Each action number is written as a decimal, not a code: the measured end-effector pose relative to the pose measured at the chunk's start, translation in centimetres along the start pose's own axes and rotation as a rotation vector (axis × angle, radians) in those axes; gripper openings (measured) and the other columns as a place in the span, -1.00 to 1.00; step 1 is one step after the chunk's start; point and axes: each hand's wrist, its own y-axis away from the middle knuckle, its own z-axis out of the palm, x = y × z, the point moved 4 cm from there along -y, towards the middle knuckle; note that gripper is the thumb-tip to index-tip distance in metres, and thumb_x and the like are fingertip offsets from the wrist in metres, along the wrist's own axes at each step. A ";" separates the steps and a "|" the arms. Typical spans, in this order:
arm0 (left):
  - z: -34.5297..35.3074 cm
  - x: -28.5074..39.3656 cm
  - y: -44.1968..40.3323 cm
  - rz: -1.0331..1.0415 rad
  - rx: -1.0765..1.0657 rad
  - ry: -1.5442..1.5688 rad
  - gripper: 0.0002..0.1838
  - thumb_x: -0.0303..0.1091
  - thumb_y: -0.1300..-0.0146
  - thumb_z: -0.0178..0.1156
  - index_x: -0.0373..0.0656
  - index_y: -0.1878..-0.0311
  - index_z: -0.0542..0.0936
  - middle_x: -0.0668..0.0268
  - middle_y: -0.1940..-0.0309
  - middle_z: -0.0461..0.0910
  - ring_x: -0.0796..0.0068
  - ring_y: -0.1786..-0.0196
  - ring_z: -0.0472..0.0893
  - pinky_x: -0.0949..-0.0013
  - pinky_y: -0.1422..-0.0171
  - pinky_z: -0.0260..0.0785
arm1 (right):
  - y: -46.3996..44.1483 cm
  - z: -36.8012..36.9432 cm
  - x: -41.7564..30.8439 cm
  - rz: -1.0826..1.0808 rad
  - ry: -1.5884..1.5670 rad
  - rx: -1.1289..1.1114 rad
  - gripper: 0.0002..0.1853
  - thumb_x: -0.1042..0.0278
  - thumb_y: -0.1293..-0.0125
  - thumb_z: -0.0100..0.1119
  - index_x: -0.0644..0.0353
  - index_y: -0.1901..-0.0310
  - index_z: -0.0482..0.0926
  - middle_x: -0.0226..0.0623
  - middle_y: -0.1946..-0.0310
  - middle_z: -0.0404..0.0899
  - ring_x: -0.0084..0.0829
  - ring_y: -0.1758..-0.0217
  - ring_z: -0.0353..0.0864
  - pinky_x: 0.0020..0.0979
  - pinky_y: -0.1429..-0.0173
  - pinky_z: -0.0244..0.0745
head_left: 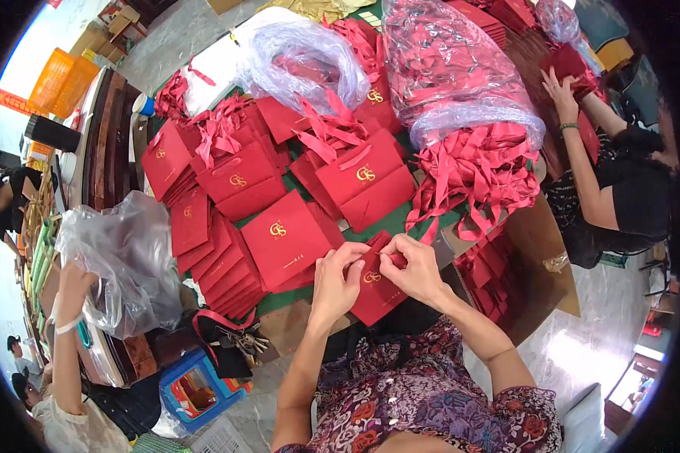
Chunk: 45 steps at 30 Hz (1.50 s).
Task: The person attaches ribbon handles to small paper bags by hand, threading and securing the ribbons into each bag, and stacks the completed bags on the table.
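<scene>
A small red paper gift bag (378, 298) with a gold logo is held upright at the table's front edge. My left hand (332, 287) grips its top left edge, thumb and fingers closed. At the bag's upper right, my right hand (415, 269) pinches close to the top edge; whether a ribbon end is between those fingertips I cannot make out. Just beyond my hands lies a flat stack of red bags (283, 240). Behind that, bags with ribbon handles (366, 180) are piled up.
A clear plastic sack (461, 75) spills red ribbons (476, 170) on the right. Another plastic bag (302, 57) lies at the back. On the left, a person's hand (74, 291) holds a clear bag (132, 264); another person's hand (563, 98) works at the right. Keys (242, 340) lie near the front edge.
</scene>
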 end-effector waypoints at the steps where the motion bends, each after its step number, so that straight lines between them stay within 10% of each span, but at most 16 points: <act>1: 0.1 -0.1 0.1 -0.018 0.008 0.035 -0.77 -0.58 -0.27 0.19 -0.24 0.01 0.63 0.09 0.21 0.75 0.25 0.08 0.75 0.28 -0.05 0.52 | 0.0 0.0 -0.1 -0.002 0.015 -0.005 -0.87 0.48 -0.14 0.32 0.28 0.35 0.55 -0.23 0.46 0.55 -0.33 0.46 0.56 -0.35 0.33 0.46; 7: 1.1 1.2 0.7 0.150 0.107 -0.178 -0.77 -0.47 -0.28 0.21 -0.06 0.02 0.66 0.32 0.26 0.75 0.33 0.22 0.54 0.25 0.04 0.24 | 0.1 0.7 -0.3 -0.071 0.232 -0.018 -0.83 0.45 -0.15 0.31 0.21 0.33 0.47 -0.19 0.42 0.54 -0.14 0.37 0.61 -0.21 0.28 0.52; 26: 2.9 -0.4 1.1 0.034 0.059 -0.016 -0.80 -0.34 -0.13 0.47 -0.19 0.27 0.65 0.28 0.44 0.74 0.44 0.41 0.68 0.36 0.23 0.46 | 0.2 -4.4 -3.4 -0.081 0.106 -0.218 -0.79 0.44 -0.20 0.39 0.18 0.13 0.66 -0.30 0.18 0.54 -0.33 0.09 0.62 -0.39 0.10 0.55; 36: 4.0 3.3 4.3 0.481 0.252 -0.507 -0.88 -0.39 -0.06 0.40 -0.02 0.34 0.64 0.44 0.53 0.58 0.39 0.33 0.51 0.25 0.09 0.26 | -1.2 -3.4 -0.6 -0.179 0.348 -0.558 -0.76 0.20 -0.28 0.22 0.19 0.31 0.72 -0.17 0.29 0.55 -0.15 0.09 0.58 -0.18 0.01 0.45; 45: 3.2 3.7 4.3 0.446 0.267 -0.380 -0.91 -0.41 -0.04 0.40 -0.04 0.40 0.65 0.43 0.54 0.61 0.39 0.42 0.54 0.27 0.21 0.28 | -2.1 -0.1 3.1 0.074 -0.207 -0.402 -0.86 0.31 -0.15 0.36 0.20 0.40 0.71 -0.38 0.39 0.52 -0.51 0.24 0.50 -0.42 0.13 0.39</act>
